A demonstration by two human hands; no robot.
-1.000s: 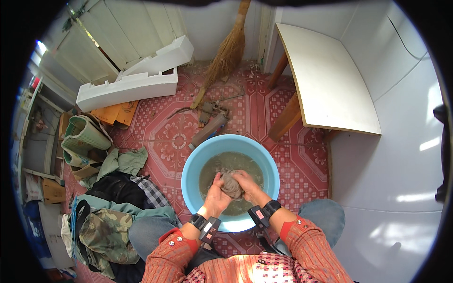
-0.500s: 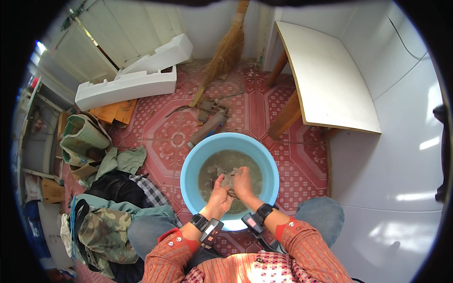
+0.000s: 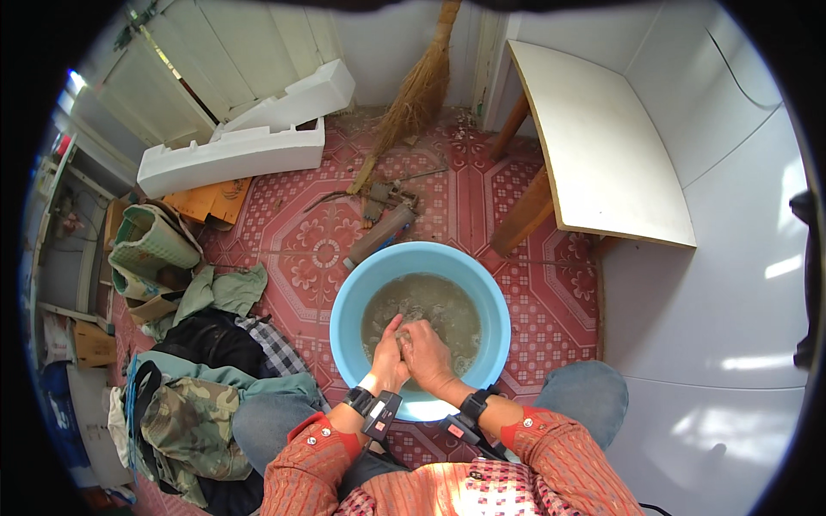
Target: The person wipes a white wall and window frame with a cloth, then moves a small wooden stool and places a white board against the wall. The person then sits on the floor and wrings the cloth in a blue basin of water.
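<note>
A light blue plastic basin (image 3: 347,273) stands on the floor between my knees, with murky grey-brown water (image 3: 430,297) in it. Over its near half, my left hand (image 3: 390,357) and my right hand (image 3: 428,351) are pressed together. Between them they squeeze a wet grey cloth (image 3: 403,336), almost wholly hidden by the fingers. My left thumb points up and away. The fingers of my right hand curl over toward the left palm. Small bubbles or ripples show on the water beyond the hands.
Clothes, including a camouflage garment (image 3: 194,421), lie piled at my left. Beyond the basin are a grey-brown cylinder (image 3: 379,236) and a straw broom (image 3: 415,95). White foam packing (image 3: 232,159) lies far left. A white-topped table (image 3: 602,138) stands at the right.
My hands have drawn closer together and slightly nearer to me. The grey cloth, plainly seen between them before, is now mostly hidden in their grip.
</note>
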